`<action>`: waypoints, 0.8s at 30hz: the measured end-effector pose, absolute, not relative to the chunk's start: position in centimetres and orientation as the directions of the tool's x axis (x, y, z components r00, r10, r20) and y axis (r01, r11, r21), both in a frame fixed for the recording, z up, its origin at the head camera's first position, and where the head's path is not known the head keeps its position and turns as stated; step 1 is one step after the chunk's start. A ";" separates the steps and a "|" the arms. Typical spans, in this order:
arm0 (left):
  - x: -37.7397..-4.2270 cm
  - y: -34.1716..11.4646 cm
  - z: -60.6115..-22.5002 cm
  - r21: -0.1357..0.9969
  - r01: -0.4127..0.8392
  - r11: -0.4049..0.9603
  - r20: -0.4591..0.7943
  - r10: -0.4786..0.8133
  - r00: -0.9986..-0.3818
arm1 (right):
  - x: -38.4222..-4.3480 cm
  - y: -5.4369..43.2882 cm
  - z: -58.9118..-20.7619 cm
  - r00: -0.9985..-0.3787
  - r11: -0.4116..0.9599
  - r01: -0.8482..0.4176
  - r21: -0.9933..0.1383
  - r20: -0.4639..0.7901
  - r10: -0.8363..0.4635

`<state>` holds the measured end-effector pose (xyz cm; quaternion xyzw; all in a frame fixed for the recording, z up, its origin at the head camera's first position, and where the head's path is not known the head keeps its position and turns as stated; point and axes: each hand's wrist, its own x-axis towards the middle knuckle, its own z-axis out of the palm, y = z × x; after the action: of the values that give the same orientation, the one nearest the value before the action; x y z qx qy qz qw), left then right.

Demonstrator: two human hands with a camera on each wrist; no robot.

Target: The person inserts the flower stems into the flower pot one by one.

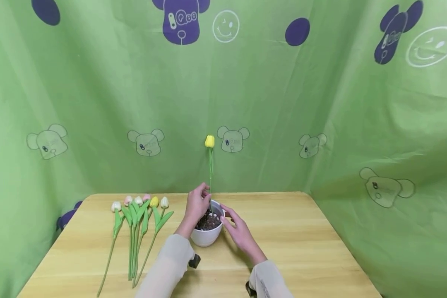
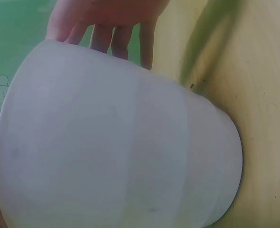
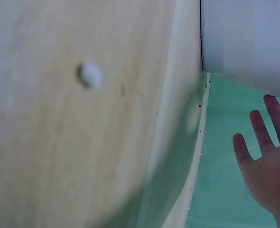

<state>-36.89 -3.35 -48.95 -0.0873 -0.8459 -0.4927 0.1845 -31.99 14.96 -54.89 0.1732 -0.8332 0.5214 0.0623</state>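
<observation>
A yellow tulip (image 1: 210,141) stands nearly upright in a white flowerpot (image 1: 205,238) filled with dark soil (image 1: 207,221) and a few white pebbles. My left hand (image 1: 197,203) is above the pot's left side, thumb and fingers pinching the lower stem. On the right, my right hand (image 1: 241,232) rests against the pot, thumb and index finger spread at the rim. In the right wrist view this hand (image 3: 270,166) has straight fingers, one reaching the pot wall (image 3: 249,42). The left wrist view shows the pot (image 2: 97,133) close up, hiding the stem and soil.
Several loose tulips, white, pink and yellow, lie left of the pot, among them a white one (image 1: 116,206) and a yellow one (image 1: 154,202). A small white pebble (image 3: 91,75) sits on the wooden table (image 1: 301,244). Green printed cloth (image 1: 268,82) surrounds the table.
</observation>
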 end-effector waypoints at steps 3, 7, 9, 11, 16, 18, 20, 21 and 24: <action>-36.8 -3.5 -48.5 0.802 0.341 0.491 0.408 -0.032 -0.913 | -32.1 14.7 -54.7 -0.929 0.386 -0.363 -0.848 0.298 -0.217; -36.7 -3.6 -48.3 0.801 0.340 0.492 0.405 -0.029 -0.914 | -32.1 14.4 -54.6 -0.933 0.381 -0.354 -0.854 0.297 -0.200; -36.7 -3.6 -48.4 0.804 0.331 0.495 0.398 -0.033 -0.917 | -32.0 14.3 -54.6 -0.935 0.379 -0.348 -0.858 0.291 -0.200; -36.8 -3.6 -48.5 0.803 0.323 0.500 0.393 -0.038 -0.919 | -32.0 14.2 -54.4 -0.937 0.375 -0.343 -0.861 0.286 -0.201; -36.8 -3.5 -48.6 0.790 0.299 0.536 0.389 -0.060 -0.919 | -32.0 14.1 -54.3 -0.938 0.366 -0.339 -0.867 0.283 -0.199; -36.7 -3.4 -48.6 0.779 0.297 0.553 0.398 -0.070 -0.915 | -32.0 14.2 -54.4 -0.937 0.366 -0.343 -0.865 0.288 -0.198; -36.6 -3.4 -48.6 0.767 0.306 0.563 0.418 -0.077 -0.905 | -31.9 14.3 -54.5 -0.937 0.364 -0.344 -0.866 0.289 -0.199; -36.5 -3.3 -48.6 0.765 0.309 0.565 0.424 -0.082 -0.902 | -31.9 14.4 -54.5 -0.936 0.361 -0.345 -0.866 0.290 -0.200; -36.3 -3.2 -48.5 0.769 0.313 0.558 0.439 -0.103 -0.893 | -31.8 14.6 -54.6 -0.936 0.347 -0.345 -0.872 0.289 -0.203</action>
<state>-36.28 -3.16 -48.50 -0.0616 -0.8539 -0.4661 0.2232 -31.84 14.56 -54.64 0.1673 -0.8180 0.5465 0.0650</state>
